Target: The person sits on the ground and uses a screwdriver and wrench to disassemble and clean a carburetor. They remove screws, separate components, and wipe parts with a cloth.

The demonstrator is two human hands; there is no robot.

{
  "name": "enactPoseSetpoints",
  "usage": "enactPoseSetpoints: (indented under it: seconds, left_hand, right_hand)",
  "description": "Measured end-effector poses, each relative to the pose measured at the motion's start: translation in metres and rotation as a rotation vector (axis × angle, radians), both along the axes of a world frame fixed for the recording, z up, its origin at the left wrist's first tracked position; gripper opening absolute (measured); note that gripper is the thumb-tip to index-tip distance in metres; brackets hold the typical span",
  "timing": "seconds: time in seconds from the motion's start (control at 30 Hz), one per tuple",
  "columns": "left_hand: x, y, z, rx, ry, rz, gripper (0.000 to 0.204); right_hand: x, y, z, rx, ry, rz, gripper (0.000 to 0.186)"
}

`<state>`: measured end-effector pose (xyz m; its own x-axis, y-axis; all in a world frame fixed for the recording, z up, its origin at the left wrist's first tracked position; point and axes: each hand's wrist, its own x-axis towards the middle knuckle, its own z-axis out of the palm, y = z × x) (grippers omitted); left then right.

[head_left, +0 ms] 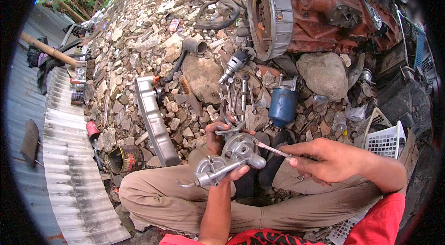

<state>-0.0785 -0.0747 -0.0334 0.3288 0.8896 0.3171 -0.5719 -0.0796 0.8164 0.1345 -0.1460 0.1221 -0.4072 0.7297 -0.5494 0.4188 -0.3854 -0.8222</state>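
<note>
I count remotely: two bare hands; one cast metal part; one slim hand tool; one red-brown engine block; one flanged grey housing; one blue canister; one long silver cover; two large boulders. Wrenches: I register at least three; overlap prevents an exact count.

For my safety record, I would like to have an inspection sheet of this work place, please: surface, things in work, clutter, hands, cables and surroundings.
Surface: uneven stony ground
Job's things: grey metal part; slim metal tool, its tip at the part
Clutter: wrenches, blue canister, long silver cover
Left hand: holds the part
Right hand: holds the tool
Cables: nothing seen clearly
Surroundings: red-brown engine block, corrugated sheets, white basket
</note>
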Motion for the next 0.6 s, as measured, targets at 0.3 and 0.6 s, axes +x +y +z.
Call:
enactPoseSetpoints:
  seconds: [0.3, 0.6]
  left_hand:
    - [0.0, -0.001, -0.007, -0.02, 0.015, 0.007, 0.096]
    - [-0.003, -0.004, 0.007, 0.081, 0.161, -0.017, 0.094]
  right_hand:
    - [-0.002, 0.004, 0.007, -0.046, -0.029, -0.001, 0.037]
    - [0.004, 0.004, 0.004, -0.046, -0.09, 0.031, 0.038]
